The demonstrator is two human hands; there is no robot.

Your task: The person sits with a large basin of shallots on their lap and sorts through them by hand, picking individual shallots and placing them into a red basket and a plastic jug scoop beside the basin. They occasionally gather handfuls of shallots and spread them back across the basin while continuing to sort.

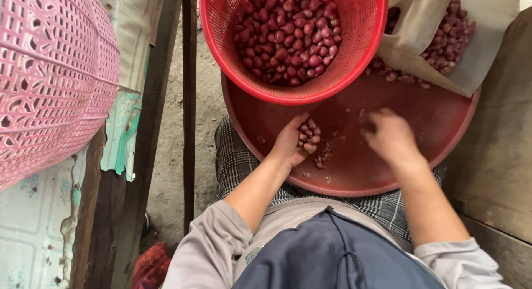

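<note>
My left hand (289, 142) is cupped, palm up, holding a small pile of red peanuts (308, 136) over a wide dark-red basin (443, 123) on my lap. My right hand (390, 135) hovers blurred over the basin's middle, fingers curled downward; whether it holds anything is unclear. A few loose peanuts (324, 156) and skin flakes lie on the basin floor between the hands. A red mesh basket (360, 50) full of red peanuts (288, 34) rests on the basin's far edge.
A beige plastic bag (471, 50) with more peanuts lies at the basin's right far side. A pink perforated basket (50, 78) stands at the left. A dark wooden post (189, 100) runs beside my knee, and wooden boards (499, 167) are at the right.
</note>
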